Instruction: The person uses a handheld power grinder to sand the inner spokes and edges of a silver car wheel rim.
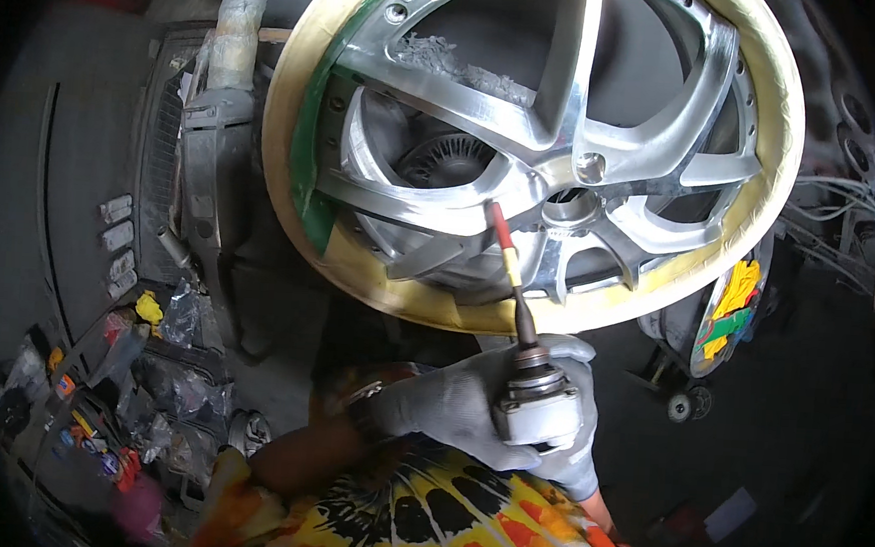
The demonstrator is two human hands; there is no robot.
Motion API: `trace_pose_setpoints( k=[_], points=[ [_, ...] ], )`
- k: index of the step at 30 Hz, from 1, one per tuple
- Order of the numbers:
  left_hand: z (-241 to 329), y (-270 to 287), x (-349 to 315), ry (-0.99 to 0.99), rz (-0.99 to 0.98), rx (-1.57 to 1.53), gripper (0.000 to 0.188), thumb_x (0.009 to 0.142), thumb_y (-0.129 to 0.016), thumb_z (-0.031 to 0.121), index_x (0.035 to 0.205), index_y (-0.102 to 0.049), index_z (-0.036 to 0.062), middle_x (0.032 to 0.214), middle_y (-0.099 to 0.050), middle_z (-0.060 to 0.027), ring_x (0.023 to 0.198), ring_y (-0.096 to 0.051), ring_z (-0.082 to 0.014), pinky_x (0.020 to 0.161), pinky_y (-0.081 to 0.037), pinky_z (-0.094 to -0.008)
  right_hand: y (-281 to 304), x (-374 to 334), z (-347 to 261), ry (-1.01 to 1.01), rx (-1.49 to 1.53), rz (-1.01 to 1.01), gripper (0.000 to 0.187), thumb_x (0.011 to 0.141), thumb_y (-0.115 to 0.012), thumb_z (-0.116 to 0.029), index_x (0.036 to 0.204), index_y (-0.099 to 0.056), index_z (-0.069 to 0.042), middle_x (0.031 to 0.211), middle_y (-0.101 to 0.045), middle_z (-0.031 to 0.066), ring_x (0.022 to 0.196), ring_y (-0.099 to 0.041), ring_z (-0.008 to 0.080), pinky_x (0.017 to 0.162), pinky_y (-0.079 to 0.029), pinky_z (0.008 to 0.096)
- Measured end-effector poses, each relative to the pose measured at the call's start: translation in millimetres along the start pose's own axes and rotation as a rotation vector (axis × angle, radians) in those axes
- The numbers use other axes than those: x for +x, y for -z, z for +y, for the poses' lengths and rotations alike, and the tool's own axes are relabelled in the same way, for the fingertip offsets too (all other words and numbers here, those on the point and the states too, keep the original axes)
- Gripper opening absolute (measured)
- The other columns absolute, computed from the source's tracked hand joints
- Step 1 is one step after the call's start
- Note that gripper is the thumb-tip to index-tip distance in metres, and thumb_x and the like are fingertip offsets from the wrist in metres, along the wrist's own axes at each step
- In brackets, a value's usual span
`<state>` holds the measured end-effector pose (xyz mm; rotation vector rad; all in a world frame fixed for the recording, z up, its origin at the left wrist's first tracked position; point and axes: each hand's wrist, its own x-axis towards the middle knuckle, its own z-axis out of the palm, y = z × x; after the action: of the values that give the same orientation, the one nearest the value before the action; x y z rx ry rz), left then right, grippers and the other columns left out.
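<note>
A silver alloy wheel with curved spokes stands in front of me. Cream masking tape wraps its outer edge, and a green strip lines the left inner side. Both my hands wear grey gloves and are closed round a die grinder. My left hand grips it from the left; my right hand wraps its right side, partly hidden behind the tool. The grinder's long shaft points up and away, and its red tip meets a spoke left of the hub, apparently touching it.
Grey shavings lie inside the wheel's upper opening. To the left stands a metal machine post. Cluttered bags and tools cover the lower left floor. A wheeled drum with yellow and green cloth is at right, below loose cables.
</note>
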<state>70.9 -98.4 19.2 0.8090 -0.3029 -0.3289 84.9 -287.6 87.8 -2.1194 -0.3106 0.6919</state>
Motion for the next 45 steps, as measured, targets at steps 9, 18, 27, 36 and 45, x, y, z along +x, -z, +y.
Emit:
trace_pose_setpoints(
  k=[9,18,27,36,45],
  points=[
    [-14,-4,29,-0.151,0.027,0.038,0.066,0.075,-0.081,0.011,0.135,-0.054,0.0043,0.120,-0.064,-0.0035,0.117,-0.059,-0.0167,0.119,-0.037,-0.0384,33,17,5,0.048,-0.081,-0.054,0.082,0.071,-0.094,-0.036,0.133,-0.053,-0.001,0.121,-0.065,0.0159,0.105,-0.069,0.0303,0.091,-0.055,0.0398],
    [-34,-8,31,-0.128,0.076,-0.134,0.079,0.075,-0.083,0.015,0.144,-0.047,0.0021,0.125,-0.062,-0.0056,0.120,-0.058,-0.0190,0.116,-0.040,-0.0388,38,22,3,0.028,-0.194,-0.092,0.071,0.075,-0.091,-0.029,0.130,-0.056,-0.002,0.121,-0.064,0.0161,0.108,-0.068,0.0315,0.092,-0.054,0.0394],
    [-12,-2,-7,0.094,0.074,-0.225,0.097,0.076,-0.085,0.016,0.157,-0.033,0.0017,0.127,-0.062,-0.0074,0.119,-0.058,-0.0155,0.110,-0.045,-0.0363,16,14,-2,0.020,-0.058,-0.129,0.072,0.072,-0.091,-0.021,0.131,-0.054,-0.001,0.122,-0.064,0.0181,0.110,-0.068,0.0323,0.094,-0.054,0.0395],
    [-8,2,-39,0.021,0.173,-0.075,0.076,0.080,-0.085,0.011,0.143,-0.043,0.0044,0.124,-0.063,-0.0025,0.118,-0.060,-0.0135,0.111,-0.044,-0.0353,-9,26,-7,0.122,-0.072,-0.193,0.078,0.070,-0.092,-0.020,0.134,-0.054,-0.001,0.123,-0.066,0.0188,0.115,-0.067,0.0331,0.096,-0.054,0.0406],
    [-15,-3,17,-0.150,-0.012,0.021,0.055,0.076,-0.082,0.009,0.125,-0.057,0.0044,0.116,-0.063,-0.0023,0.110,-0.060,-0.0148,0.116,-0.038,-0.0364,31,17,4,0.080,-0.136,-0.126,0.076,0.074,-0.091,-0.029,0.132,-0.053,0.000,0.123,-0.064,0.0181,0.109,-0.066,0.0327,0.094,-0.053,0.0405]
  ],
)
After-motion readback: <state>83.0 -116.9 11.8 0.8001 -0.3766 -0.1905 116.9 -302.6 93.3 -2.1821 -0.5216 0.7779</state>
